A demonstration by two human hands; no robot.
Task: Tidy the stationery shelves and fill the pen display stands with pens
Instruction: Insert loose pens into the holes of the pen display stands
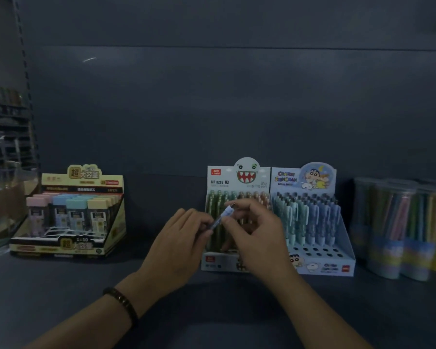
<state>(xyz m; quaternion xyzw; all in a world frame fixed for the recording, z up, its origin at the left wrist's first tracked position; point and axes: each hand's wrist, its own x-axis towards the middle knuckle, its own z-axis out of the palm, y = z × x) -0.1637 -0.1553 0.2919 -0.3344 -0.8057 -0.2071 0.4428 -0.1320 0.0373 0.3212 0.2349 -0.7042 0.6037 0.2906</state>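
Two hands hold one pen in front of the display stands.
The pale blue pen (pixel 224 214) sits tilted above the shelf (pixel 156 205). The left hand (pixel 184 238) pinches its lower end and the right hand (pixel 252 235) its upper part. Just behind, the monster-faced stand (pixel 222 181) is packed with green and brownish pens. Touching its right side, the blue cartoon stand (pixel 345 250) has pens in its back rows and open holes in front. Wide bare shelf runs left to a yellow box (pixel 116 222) of pastel cases. Clear tubs (pixel 388 222) of pencils stand at the right.
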